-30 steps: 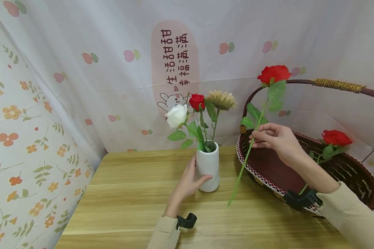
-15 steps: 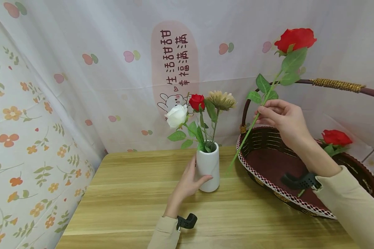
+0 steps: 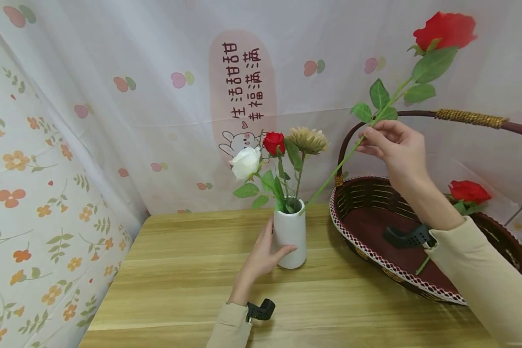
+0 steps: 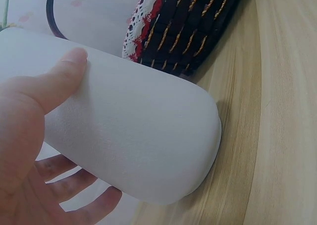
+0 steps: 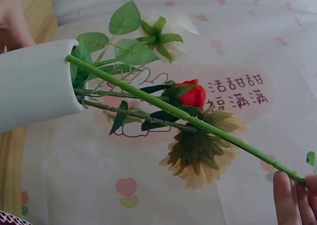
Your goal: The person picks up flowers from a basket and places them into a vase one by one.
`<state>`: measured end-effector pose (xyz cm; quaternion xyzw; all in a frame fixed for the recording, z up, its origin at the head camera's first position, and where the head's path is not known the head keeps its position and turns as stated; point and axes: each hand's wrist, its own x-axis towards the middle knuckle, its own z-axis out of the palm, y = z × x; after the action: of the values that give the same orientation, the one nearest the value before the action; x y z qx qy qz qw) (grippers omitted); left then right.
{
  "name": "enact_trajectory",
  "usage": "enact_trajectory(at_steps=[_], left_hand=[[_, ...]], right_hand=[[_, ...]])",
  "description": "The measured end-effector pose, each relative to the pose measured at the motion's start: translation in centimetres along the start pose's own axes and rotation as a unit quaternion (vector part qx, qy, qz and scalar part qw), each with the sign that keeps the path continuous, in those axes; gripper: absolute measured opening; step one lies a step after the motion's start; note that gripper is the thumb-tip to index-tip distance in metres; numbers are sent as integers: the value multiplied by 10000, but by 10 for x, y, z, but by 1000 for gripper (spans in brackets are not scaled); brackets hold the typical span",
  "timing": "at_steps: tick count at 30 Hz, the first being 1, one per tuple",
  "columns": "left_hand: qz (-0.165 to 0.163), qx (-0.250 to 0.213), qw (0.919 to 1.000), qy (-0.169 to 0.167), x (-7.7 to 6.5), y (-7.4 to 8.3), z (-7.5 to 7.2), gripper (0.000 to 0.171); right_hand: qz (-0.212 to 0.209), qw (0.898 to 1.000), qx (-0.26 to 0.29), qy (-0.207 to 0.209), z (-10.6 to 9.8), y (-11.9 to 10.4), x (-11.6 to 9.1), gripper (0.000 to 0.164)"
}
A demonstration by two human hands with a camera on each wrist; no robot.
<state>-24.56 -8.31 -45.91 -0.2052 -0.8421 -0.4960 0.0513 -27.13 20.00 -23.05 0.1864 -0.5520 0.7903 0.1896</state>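
Observation:
A white vase stands upright on the wooden table. My left hand holds its side, thumb across the front and fingers round the back, as the left wrist view also shows. Inside the vase are a white rose, a small red rose and a beige flower. Between thumb and fingers, my right hand pinches the stem of a large red rose. That rose leans up to the right. Its stem overlaps the vase's mouth in the right wrist view, its cut end at the rim.
Right of the vase sits a dark woven basket with a lace-trimmed rim and a tall handle. Another red rose lies in it. A printed curtain hangs behind the table.
My right hand has lifted the large red rose up and to the right, and its stem's lower end has risen from over the table to the vase rim. My left hand has stayed on the vase.

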Motion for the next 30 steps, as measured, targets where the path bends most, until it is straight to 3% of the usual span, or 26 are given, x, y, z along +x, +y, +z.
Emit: enact_trajectory(at_steps=[11,30], left_hand=[[-51,-71,10000,-24,1,-1,0,98],[-71,-73,9999,-48,1,0,0,99]], right_hand=[[-148,9996,98,202,6,8,4,14],[220,9984,-499,-168,19,46,-18,18]])
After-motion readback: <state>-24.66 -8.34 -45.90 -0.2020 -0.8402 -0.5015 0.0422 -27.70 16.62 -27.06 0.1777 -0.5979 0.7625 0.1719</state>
